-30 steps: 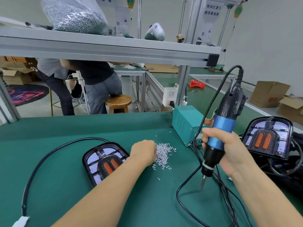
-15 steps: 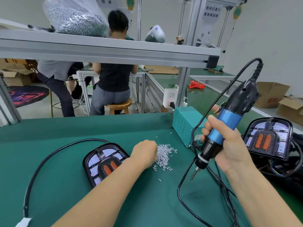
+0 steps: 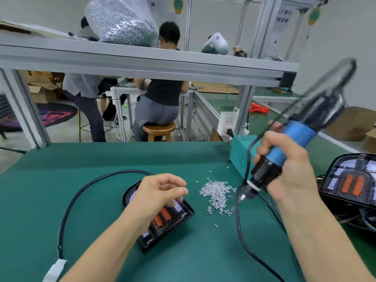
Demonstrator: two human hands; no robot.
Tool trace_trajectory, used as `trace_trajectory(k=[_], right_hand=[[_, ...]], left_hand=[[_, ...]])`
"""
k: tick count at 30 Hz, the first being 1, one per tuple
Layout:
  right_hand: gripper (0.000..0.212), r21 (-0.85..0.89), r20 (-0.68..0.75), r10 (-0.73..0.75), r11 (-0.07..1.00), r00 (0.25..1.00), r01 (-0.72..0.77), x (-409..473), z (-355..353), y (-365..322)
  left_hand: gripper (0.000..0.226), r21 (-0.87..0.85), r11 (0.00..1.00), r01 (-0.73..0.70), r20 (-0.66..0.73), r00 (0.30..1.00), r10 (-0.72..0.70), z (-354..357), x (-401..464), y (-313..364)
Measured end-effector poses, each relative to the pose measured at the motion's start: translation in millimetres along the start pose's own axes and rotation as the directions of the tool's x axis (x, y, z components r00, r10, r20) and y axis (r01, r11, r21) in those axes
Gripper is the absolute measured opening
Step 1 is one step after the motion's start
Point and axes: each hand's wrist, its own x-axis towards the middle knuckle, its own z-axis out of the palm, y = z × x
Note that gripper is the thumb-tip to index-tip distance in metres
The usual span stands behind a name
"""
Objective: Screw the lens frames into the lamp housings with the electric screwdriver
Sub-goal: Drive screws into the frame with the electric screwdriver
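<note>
Bench mat (image 3: 101, 159): plain dark green.
Electric screwdriver (image 3: 293, 143): bright blue grip, black collar and upper body, the top blurred.
Lamp housing (image 3: 168, 220): black shell, orange-red bars inside, pale panels that look pinkish-blue.
Screws (image 3: 217, 192): silver.
Control box (image 3: 240, 153): teal.
Stool (image 3: 158, 129): tan wood.

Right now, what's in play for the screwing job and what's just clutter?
In play:
- electric screwdriver, gripped by right hand
- screw, pinched by left hand
- lamp housing under the left hand
- loose screw pile

Clutter:
- teal box
- bag of screws on the shelf
- wooden stool
- second lamp
</note>
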Motion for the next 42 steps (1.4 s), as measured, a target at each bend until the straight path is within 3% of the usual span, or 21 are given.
trace_trajectory(k=[2,3,7,9,12,16,20,25,29,32,35,38,40,42], right_hand=[[0.029,-0.298,0.016,-0.149,0.943,0.989,0.147,-2.4,12.0,10.4],[0.030,-0.320,0.019,-0.187,0.929,0.982,0.183,-4.0,17.7,16.0],[0.016,0.053,-0.020,-0.128,0.990,0.992,0.129,-10.5,36.2,31.7],[0.007,0.161,-0.002,-0.090,0.983,0.996,0.090,-11.3,41.7,36.2],[0.007,0.150,0.002,-0.094,0.984,0.996,0.092,-14.8,49.9,40.3],[0.020,0.135,-0.030,-0.127,0.982,0.991,0.130,-15.1,53.7,49.3],[0.040,0.053,-0.058,-0.181,0.982,0.982,0.184,-15.2,53.8,56.6],[0.039,0.033,-0.055,-0.174,0.984,0.983,0.176,-16.2,46.9,60.5],[0.030,-0.132,-0.001,-0.172,0.976,0.985,0.171,-16.7,37.7,51.0],[0.029,-0.178,0.043,0.007,0.984,0.999,0.001,-11.8,21.9,32.3],[0.037,-0.038,0.141,0.279,0.960,0.950,-0.277,-6.0,7.0,13.4],[0.041,0.268,0.265,0.422,0.832,0.867,-0.487,-7.5,6.3,8.0],[0.039,0.474,0.239,0.402,0.746,0.884,-0.467,-9.0,13.3,13.2],[0.033,0.588,0.113,0.349,0.731,0.930,-0.346,-9.0,23.1,22.5]], left_hand=[[0.020,-0.016,1.000,0.010,-0.029,1.000,-0.010,-5.9,-7.9,-2.6],[0.019,-0.020,1.000,0.011,-0.037,0.999,-0.012,-8.0,-11.2,-3.5],[0.015,-0.077,0.997,0.023,-0.053,0.998,-0.027,-10.2,-22.0,-7.8],[0.013,-0.120,0.993,0.016,-0.074,0.997,-0.025,-9.7,-26.6,-7.8],[0.015,-0.207,0.978,0.006,-0.067,0.998,-0.020,-10.6,-33.2,-5.3],[0.011,-0.289,0.957,-0.002,0.133,0.990,0.043,4.2,-45.1,-0.3],[0.014,-0.300,0.952,-0.065,0.206,0.970,0.131,25.2,-51.1,3.4],[0.014,-0.422,0.906,0.036,0.295,0.950,0.100,49.2,-52.4,3.4],[0.019,-0.428,0.903,-0.019,0.101,0.992,0.069,44.2,-45.7,2.3],[0.017,-0.366,0.926,-0.096,-0.060,0.995,0.079,33.4,-40.7,1.7],[0.014,-0.361,0.927,-0.102,-0.082,0.994,0.078,31.5,-34.1,2.2],[0.014,-0.467,0.884,-0.006,-0.020,1.000,-0.004,41.0,-29.0,1.5],[0.018,-0.547,0.829,0.118,0.077,0.993,-0.091,54.4,-30.5,-1.9],[0.019,-0.560,0.799,0.219,0.154,0.975,-0.159,67.6,-36.4,-5.3]])
